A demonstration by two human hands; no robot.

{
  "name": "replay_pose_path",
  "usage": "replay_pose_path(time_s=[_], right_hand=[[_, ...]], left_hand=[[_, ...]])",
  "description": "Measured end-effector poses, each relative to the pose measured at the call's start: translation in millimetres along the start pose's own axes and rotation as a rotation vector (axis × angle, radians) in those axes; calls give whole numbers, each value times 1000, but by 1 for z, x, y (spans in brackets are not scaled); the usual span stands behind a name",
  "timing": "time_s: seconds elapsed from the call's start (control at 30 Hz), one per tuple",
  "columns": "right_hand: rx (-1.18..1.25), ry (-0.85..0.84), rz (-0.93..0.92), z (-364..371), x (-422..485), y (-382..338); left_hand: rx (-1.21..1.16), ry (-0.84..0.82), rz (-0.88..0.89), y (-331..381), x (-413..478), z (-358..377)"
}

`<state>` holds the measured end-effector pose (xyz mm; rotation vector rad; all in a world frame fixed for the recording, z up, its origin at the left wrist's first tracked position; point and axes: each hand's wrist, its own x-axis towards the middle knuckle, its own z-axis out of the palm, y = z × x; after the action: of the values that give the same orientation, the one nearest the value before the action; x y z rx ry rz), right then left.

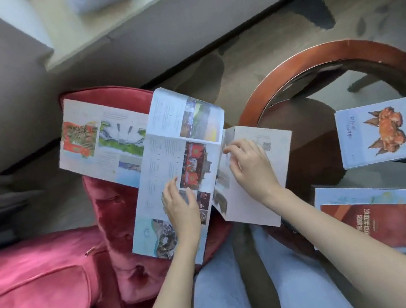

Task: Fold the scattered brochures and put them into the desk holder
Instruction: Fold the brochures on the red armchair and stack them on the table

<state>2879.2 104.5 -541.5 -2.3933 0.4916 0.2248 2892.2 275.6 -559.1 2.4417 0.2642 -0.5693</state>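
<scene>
ok, risk first: big brochure hangs half off lap onto red chair, could slide or crease skew if i fold w/o pinning. left hand fingers flat, pressing centre panel. right hand fingers curled, pinching right flap edge. sheet under both palms. holder not in view.

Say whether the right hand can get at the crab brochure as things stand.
Probably yes: the crab brochure lies uncovered on the table, nothing between it and the right hand, which holds the open brochure.
</scene>
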Motion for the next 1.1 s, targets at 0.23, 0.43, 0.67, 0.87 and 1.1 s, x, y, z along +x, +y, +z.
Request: replay_pose_path(time_s=[0.23, 0.43, 0.67, 0.87, 1.1], right_hand=[[157, -305, 376, 70, 1, -42], [374, -349, 829, 113, 7, -53], [605, -118, 1125, 138, 24, -59], [546, -6, 1200, 145, 21, -46], [497, -62, 1200, 147, 19, -29]], left_hand=[[144, -74, -192, -112, 64, -58], [235, -323, -154, -152, 89, -60], [128, -218, -151, -146, 87, -48], [-40, -207, -155, -147, 88, -55], [-181, -391, -94, -140, 96, -64]])
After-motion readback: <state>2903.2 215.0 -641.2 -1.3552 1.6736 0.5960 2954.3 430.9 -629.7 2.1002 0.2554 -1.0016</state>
